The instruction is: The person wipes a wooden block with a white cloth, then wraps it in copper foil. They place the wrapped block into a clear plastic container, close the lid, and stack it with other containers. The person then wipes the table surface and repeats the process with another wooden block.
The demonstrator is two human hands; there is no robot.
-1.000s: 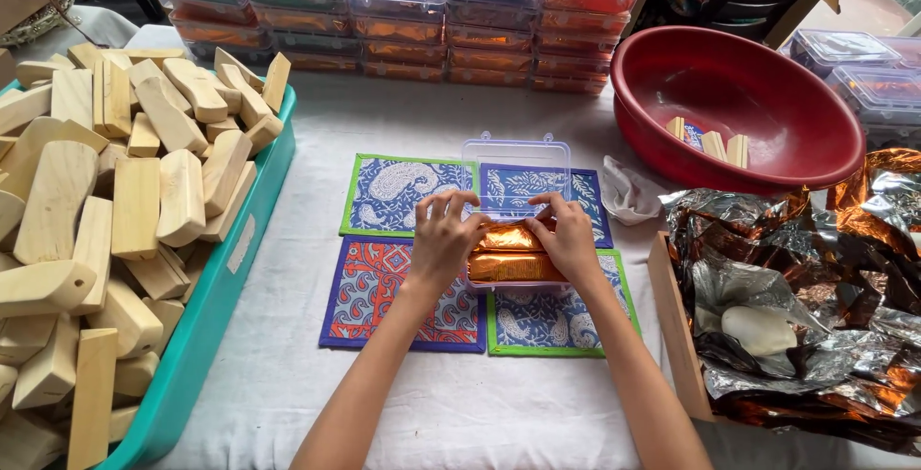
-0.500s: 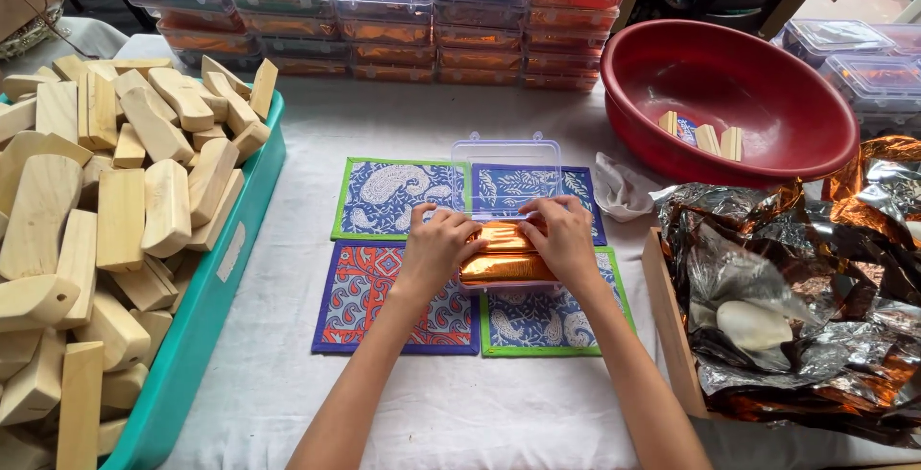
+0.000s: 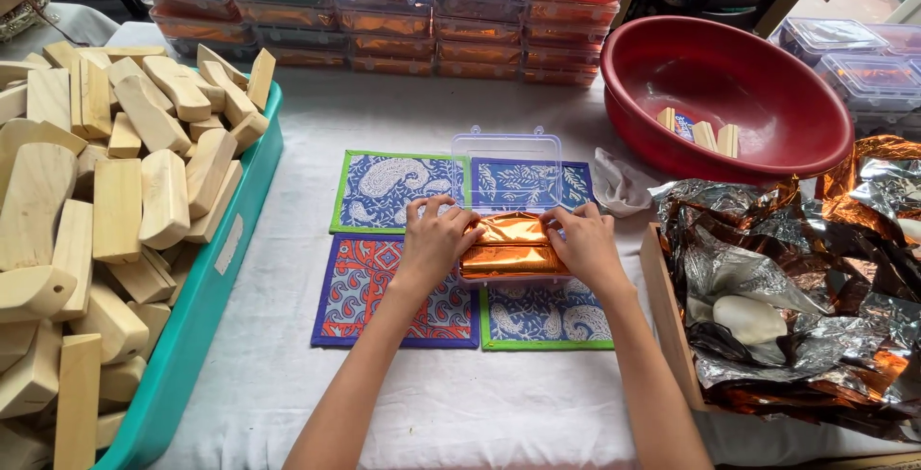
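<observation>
Teal tray [image 3: 206,317] of wooden blocks [image 3: 115,201] occupies the table's left edge. At the table's centre, on four patterned mats [image 3: 384,288], left hand [image 3: 436,240] and right hand [image 3: 585,245], fingers curled, press the copper foil packet [image 3: 508,245] in an open clear box [image 3: 508,168]. Red bowl [image 3: 796,105] sits at the far right corner.

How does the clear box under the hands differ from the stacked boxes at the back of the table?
The clear box lies open, lid tipped back, on the patterned mats; the stacked boxes are shut and piled in rows. The left hand and right hand press its copper foil bundle, which bulges above the rim; the stacked ones keep theirs under lids. Both are clear plastic holding copper foil.
</observation>
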